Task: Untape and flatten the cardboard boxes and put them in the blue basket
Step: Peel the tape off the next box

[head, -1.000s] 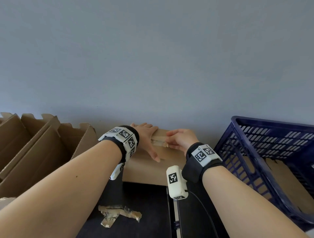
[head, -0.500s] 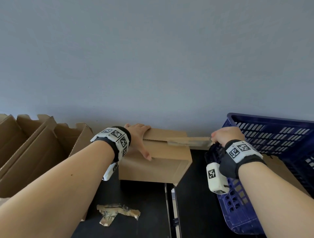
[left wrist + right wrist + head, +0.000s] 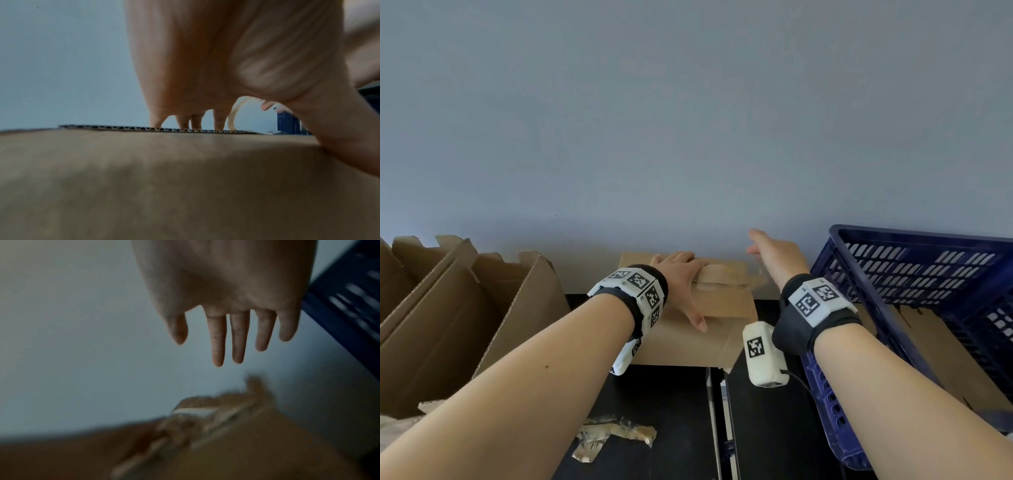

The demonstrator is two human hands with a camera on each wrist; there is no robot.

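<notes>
A closed cardboard box (image 3: 688, 339) stands on the black table against the wall. My left hand (image 3: 681, 284) lies flat on its top, fingers straight and pressing on the flap (image 3: 144, 129). A strip of brown tape (image 3: 726, 275) lies curled and loose on the box's top, next to the left hand; it also shows blurred in the right wrist view (image 3: 205, 415). My right hand (image 3: 774, 253) hovers above the box's right end with fingers straight and spread (image 3: 238, 337), holding nothing. The blue basket (image 3: 914, 274) stands to the right, with flat cardboard (image 3: 945, 356) inside.
Opened cardboard boxes (image 3: 465, 308) with raised flaps stand at the left. A crumpled piece of tape (image 3: 613, 437) lies on the table near the front. The grey wall (image 3: 688, 137) is close behind the box. A seam (image 3: 717, 411) runs down the table's middle.
My right hand pulled the tape strip off to the right, then let it go and came back over the box with straight fingers. The left hand stayed pressing on the box.
</notes>
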